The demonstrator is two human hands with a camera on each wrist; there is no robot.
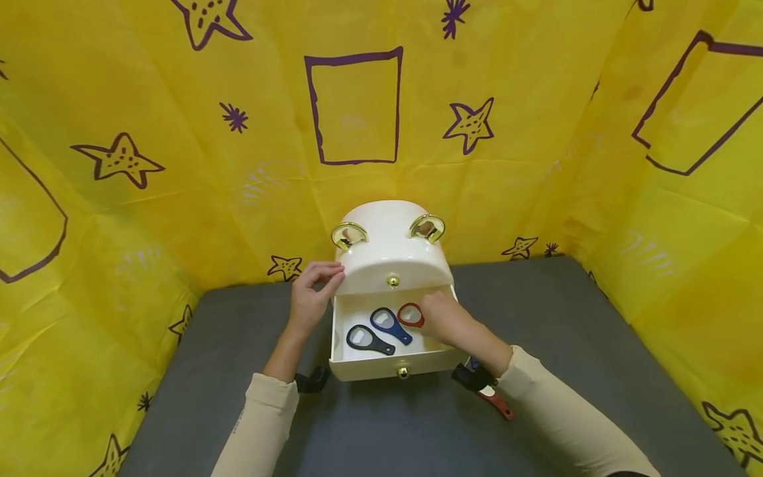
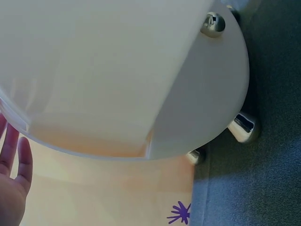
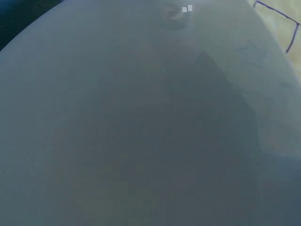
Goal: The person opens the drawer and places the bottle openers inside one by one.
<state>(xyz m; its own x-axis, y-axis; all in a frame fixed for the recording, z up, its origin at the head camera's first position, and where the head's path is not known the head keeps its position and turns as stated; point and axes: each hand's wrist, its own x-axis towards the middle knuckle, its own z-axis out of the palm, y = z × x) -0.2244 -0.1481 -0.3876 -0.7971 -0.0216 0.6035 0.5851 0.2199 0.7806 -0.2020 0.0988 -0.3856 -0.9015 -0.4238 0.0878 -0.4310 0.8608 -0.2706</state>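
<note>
A cream plastic drawer cabinet (image 1: pixel 390 248) stands with its lower drawer (image 1: pixel 403 362) pulled out. Inside lie a black magnifying glass (image 1: pixel 363 338), a blue magnifying glass (image 1: pixel 390 324) and a red magnifying glass (image 1: pixel 410 315). My right hand (image 1: pixel 446 319) reaches into the drawer's right side, covering the red one's handle; its fingertips are hidden, so a grip on it cannot be told. My left hand (image 1: pixel 312 291) is at the cabinet's left edge, its fingers (image 2: pixel 9 146) extended beside the curved side wall. Pale, smooth plastic fills the right wrist view, without the hand.
On the dark grey tabletop (image 1: pixel 381 430), a red-handled magnifying glass (image 1: pixel 497 404) lies partly under my right wrist, beside something blue. Two gold-rimmed round pieces (image 1: pixel 427 228) project from the cabinet top. Gold knobs (image 1: pixel 393 281) are on the drawers. Yellow patterned cloth (image 1: pixel 256 152) surrounds the table.
</note>
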